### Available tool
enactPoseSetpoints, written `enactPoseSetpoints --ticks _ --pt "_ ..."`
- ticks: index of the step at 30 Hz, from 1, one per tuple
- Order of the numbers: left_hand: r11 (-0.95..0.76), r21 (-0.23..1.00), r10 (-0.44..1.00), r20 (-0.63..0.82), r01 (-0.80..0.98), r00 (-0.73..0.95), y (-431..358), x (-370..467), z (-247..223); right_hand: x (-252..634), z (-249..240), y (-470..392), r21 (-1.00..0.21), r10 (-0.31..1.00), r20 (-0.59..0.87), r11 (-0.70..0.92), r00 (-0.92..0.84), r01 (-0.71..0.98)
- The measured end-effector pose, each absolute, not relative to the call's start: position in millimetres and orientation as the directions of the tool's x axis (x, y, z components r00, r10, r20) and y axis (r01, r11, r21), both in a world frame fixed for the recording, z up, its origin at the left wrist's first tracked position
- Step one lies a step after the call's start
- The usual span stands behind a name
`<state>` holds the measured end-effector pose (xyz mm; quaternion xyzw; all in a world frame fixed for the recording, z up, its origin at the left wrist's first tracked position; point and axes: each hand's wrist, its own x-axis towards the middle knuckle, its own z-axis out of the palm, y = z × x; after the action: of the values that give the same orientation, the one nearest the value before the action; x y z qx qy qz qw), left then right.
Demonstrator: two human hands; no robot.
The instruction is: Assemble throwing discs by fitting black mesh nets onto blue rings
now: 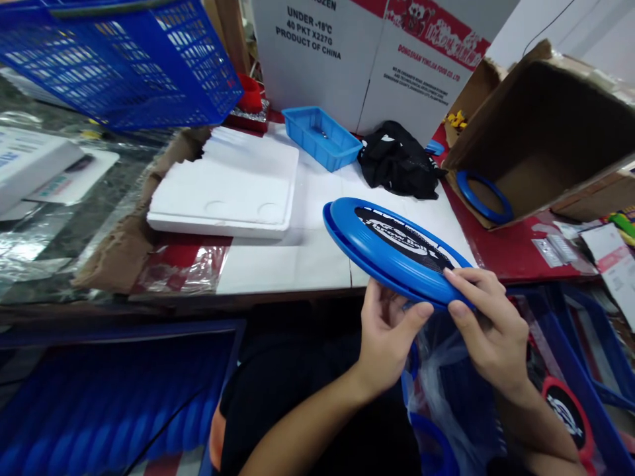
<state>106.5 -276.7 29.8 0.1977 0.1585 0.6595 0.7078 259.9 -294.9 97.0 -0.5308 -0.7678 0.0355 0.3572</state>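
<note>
A round blue disc (342, 228) with a black and white printed centre is tilted above the front edge of the table. It looks like two blue rims, one over the other, with a narrow gap at the left side. My left hand (389, 337) grips its near edge from below, thumb at the rim, the other fingers partly hidden beneath. On the right end of the disc, my right hand (491, 324) holds the rim between thumb and fingers, with the fingertips on the top face.
Behind the disc lie a white foam slab (228, 185), a light blue tray (322, 142) and black cloth (399, 162). An open carton (550, 125) holding a blue ring (483, 197) stands right. A blue basket (133, 66) is upper left; a crate (119, 396) sits below.
</note>
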Motion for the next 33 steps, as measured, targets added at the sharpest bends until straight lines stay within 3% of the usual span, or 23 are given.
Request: enactPoseSetpoints --ticks 13,26,33 --pt "0.054 0.538 0.992 0.067 -0.841 0.106 -286 106 25 273 73 -302 -0.391 0.789 0.567 0.510 -0.236 0.766" --pt "0.082 0.569 0.992 0.030 -0.818 0.120 -278 103 47 270 95 -294 -0.483 0.869 0.455 0.425 -0.196 0.766" --pt "0.077 0.545 0.994 0.026 -0.835 0.108 -273 102 51 268 108 -289 -0.461 0.880 0.422 0.417 -0.220 0.783"
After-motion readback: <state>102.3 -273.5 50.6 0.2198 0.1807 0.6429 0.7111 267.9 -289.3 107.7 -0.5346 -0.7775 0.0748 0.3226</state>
